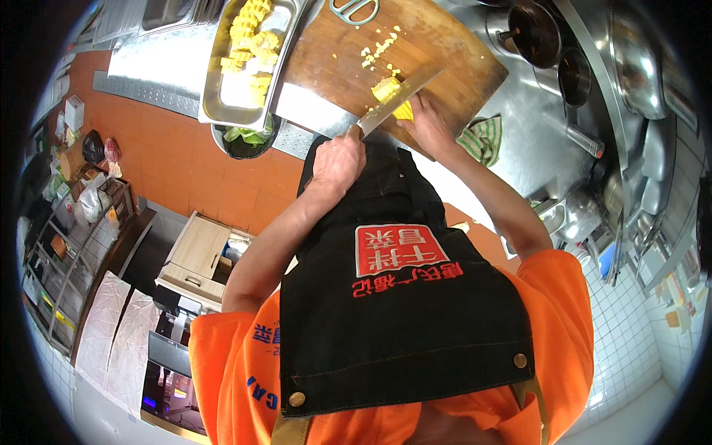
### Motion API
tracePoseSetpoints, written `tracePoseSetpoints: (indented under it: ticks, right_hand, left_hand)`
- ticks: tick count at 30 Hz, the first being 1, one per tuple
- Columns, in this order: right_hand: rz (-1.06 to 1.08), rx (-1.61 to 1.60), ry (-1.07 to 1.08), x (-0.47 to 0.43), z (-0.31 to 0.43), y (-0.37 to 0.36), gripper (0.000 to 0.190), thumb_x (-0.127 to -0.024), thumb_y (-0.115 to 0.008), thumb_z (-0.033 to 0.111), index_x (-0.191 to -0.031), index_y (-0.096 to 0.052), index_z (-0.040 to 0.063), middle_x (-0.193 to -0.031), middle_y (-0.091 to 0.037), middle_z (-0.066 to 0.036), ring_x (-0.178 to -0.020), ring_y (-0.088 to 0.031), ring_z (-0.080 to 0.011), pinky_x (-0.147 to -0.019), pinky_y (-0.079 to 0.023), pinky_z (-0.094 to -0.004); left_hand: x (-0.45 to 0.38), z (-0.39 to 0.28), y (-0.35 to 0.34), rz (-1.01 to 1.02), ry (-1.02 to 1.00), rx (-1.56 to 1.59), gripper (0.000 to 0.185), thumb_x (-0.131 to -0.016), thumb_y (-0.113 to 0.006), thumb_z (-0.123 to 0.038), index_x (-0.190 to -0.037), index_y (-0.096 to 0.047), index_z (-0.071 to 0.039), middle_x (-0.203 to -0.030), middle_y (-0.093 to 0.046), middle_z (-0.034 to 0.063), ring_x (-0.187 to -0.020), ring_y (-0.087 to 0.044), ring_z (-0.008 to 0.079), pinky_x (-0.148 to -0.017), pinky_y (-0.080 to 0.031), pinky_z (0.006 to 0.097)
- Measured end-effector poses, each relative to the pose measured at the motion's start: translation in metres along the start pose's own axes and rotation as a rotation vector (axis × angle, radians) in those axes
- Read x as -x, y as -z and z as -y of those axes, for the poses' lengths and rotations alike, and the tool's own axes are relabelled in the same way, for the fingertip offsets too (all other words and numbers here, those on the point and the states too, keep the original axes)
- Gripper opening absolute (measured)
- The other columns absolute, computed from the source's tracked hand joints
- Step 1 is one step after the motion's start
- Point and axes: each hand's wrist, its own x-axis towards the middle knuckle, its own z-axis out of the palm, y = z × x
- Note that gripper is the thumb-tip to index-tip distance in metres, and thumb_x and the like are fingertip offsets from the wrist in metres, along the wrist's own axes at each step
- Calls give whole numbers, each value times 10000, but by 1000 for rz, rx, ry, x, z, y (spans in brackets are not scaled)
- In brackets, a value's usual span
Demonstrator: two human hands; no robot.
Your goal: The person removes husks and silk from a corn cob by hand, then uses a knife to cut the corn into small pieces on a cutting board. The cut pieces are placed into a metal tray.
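My left hand grips the handle of a long-bladed kitchen knife. The blade slants up to the right across a corn cob on the wooden cutting board. My right hand holds this cob on the right side of the blade, its fingers close to the steel. A cut corn piece sits against the blade's other side. Loose kernels are scattered farther up the board. Left of the board, a steel tray contains several ridged corn pieces.
Teal-handled scissors lie at the board's far edge. A green-striped cloth is on the steel counter at right, near dark pans. Below the tray stands a bin with green leaves. Shelving with bags lines the left.
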Motion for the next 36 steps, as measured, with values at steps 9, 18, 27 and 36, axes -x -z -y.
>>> tracePoseSetpoints:
  ticks: [9,18,27,36]
  right_hand:
    - [-47,260,135,23,41,77,411,-861,-700,226,-1178,-567,-1,-1128,-582,-174,-1111,-563,-344,-951,-476,-447]
    - [354,684,570,-86,15,101,182,-797,-605,84,-939,-691,10,-1037,-653,-116,-1083,-606,-277,-904,-518,-398]
    - [267,717,667,-93,-5,67,177,-835,-592,128,-825,-731,19,-965,-697,-128,-1007,-653,-268,-777,-586,-404]
    - [-5,692,379,-78,7,68,341,-896,-529,153,-1203,-579,12,-1214,-566,-182,-1145,-534,-342,-1041,-403,-454]
  left_hand:
    - [-20,-7,9,91,9,-80,205,-916,-471,-136,-987,-624,-20,-864,-710,215,-811,-706,384,-745,-567,468]
    - [-38,-5,11,158,-55,-199,253,-926,-451,-149,-1024,-645,-19,-881,-715,211,-833,-711,376,-762,-572,455]
    - [-50,11,4,162,-52,-163,253,-910,-451,-126,-1022,-634,8,-884,-711,227,-842,-715,358,-740,-574,461]
    - [-70,20,-28,-104,-106,-84,239,-879,-511,-176,-980,-663,-22,-906,-708,228,-869,-698,392,-783,-565,503]
